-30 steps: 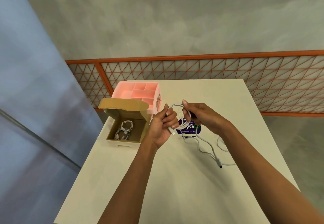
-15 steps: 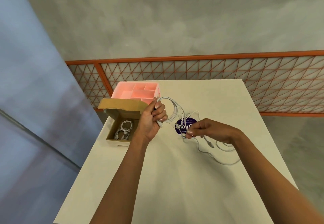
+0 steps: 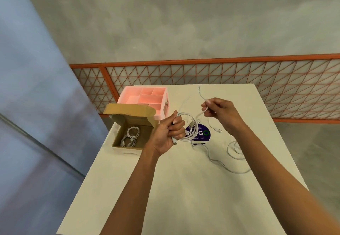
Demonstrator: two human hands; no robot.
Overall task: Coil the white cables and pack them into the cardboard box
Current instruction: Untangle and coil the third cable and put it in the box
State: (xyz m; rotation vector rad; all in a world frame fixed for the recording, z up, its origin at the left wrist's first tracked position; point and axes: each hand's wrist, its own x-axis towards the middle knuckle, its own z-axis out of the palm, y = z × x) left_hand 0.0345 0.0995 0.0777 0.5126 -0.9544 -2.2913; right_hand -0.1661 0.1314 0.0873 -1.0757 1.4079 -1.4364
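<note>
My left hand (image 3: 170, 132) grips a partly wound white cable coil (image 3: 191, 133) just right of the open cardboard box (image 3: 117, 124). My right hand (image 3: 219, 110) is raised over the table and pinches the free end of that cable (image 3: 201, 95), which sticks up behind the fingers. Coiled white cables (image 3: 129, 136) lie inside the box. Another loose white cable (image 3: 233, 153) trails across the white table (image 3: 184, 188) under my right forearm.
A pink compartment tray (image 3: 145, 96) stands behind the box at the table's back left. A round purple sticker (image 3: 202, 134) is on the tabletop under the coil. An orange lattice fence (image 3: 257, 87) runs behind the table.
My right hand rose from the tabletop and lifted the cable's free end up and back. My left hand kept its grip on the coil and dropped slightly toward me.
</note>
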